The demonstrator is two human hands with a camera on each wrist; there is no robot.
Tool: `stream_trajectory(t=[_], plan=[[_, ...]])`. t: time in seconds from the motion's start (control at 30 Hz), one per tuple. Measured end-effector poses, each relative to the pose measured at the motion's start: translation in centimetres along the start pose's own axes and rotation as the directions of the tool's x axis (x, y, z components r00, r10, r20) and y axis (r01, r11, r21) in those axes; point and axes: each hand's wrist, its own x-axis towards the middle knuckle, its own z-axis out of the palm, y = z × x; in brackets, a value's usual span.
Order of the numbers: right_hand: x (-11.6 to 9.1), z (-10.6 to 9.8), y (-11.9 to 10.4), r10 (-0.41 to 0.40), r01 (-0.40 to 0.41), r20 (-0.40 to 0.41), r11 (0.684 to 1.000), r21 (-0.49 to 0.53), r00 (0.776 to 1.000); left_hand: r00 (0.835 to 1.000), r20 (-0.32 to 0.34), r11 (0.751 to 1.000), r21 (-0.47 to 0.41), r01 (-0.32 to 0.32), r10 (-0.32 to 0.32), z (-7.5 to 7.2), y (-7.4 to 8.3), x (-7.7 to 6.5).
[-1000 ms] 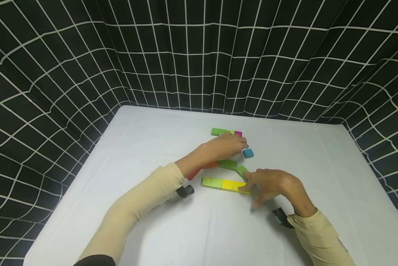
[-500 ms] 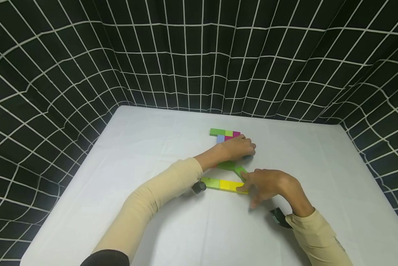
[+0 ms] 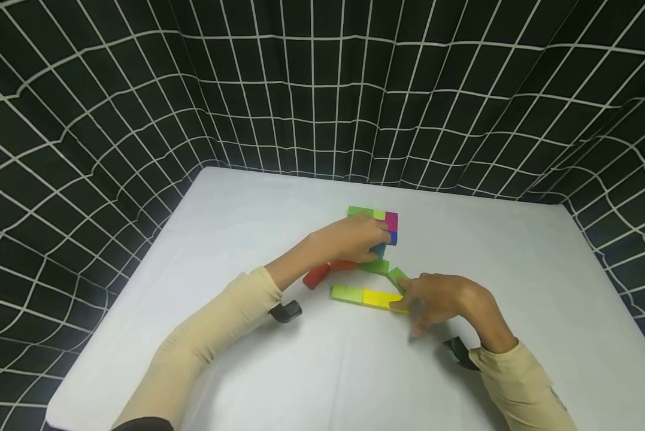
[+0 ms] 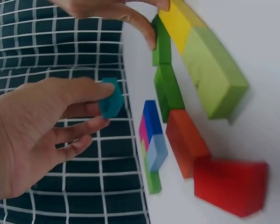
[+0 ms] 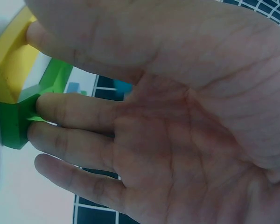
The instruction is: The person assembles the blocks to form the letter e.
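My left hand (image 3: 354,238) pinches a teal block (image 4: 111,99) between thumb and fingers, held up in the left wrist view. In the head view it overlaps a far group of blocks: green (image 3: 360,211), magenta (image 3: 391,221), dark blue (image 3: 393,237), plus light blue (image 4: 157,153). My right hand (image 3: 443,297) has straight fingers; its thumb touches the yellow block (image 3: 377,299), and fingertips touch a green block (image 3: 397,277) beside it. A light green block (image 3: 347,293) continues the yellow one. Another green (image 3: 376,267), an orange (image 4: 186,140) and a red block (image 3: 315,276) form a bent row behind.
The blocks lie on a table with a white cloth (image 3: 279,383). A dark curtain with white grid lines (image 3: 322,90) encloses the back and sides. Black wrist devices stick out under both forearms, the left one (image 3: 285,312) low over the cloth.
My left hand reached right to the teal block lying on the table, took hold of it and brought it left toward the other blocks. The right hand has stayed in place.
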Motion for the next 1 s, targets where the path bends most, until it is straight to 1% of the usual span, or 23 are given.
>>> stream_trajectory(t=[0.1, 0.17, 0.33, 0.43, 0.5, 0.6, 0.83, 1.0], plan=[[0.1, 0.0, 0.1, 0.01, -0.01, 0.004, 1.0, -0.001, 1.0, 1.0, 0.022, 0.997, -0.073, 0.022, -0.021, 0.0, 0.0, -2.2], [0.2, 0.1, 0.1, 0.018, -0.018, 0.008, 1.0, 0.004, 1.0, 0.999, 0.043, 0.995, -0.092, 0.037, -0.033, 0.2, 0.1, -3.6], [0.2, 0.0, 0.0, 0.02, -0.02, 0.015, 1.0, 0.015, 1.0, 0.991, 0.107, 0.992, -0.09, 0.088, -0.078, 0.9, 0.3, -6.7], [0.2, 0.0, -0.1, 0.027, -0.028, 0.019, 0.999, 0.024, 0.999, 0.987, 0.129, 0.99, -0.086, 0.112, -0.1, 1.6, 0.2, -8.0], [0.1, 0.0, -0.1, 0.034, -0.035, 0.018, 0.999, 0.026, 0.999, 0.986, 0.133, 0.989, -0.092, 0.115, -0.102, 2.1, 0.2, -8.5], [0.1, 0.0, -0.1, 0.042, -0.043, 0.016, 0.999, 0.026, 0.999, 0.986, 0.135, 0.99, -0.084, 0.109, -0.097, 2.6, 0.1, -8.9], [0.3, 0.0, -0.2, 0.051, -0.052, 0.025, 0.998, 0.032, 0.998, 0.989, 0.121, 0.996, -0.032, 0.086, -0.082, 3.1, 0.3, -9.0], [0.3, 0.0, -0.4, 0.062, -0.062, 0.02, 0.997, 0.035, 0.998, 0.989, 0.114, 0.995, -0.029, 0.096, -0.092, 3.4, 0.3, -9.2]])
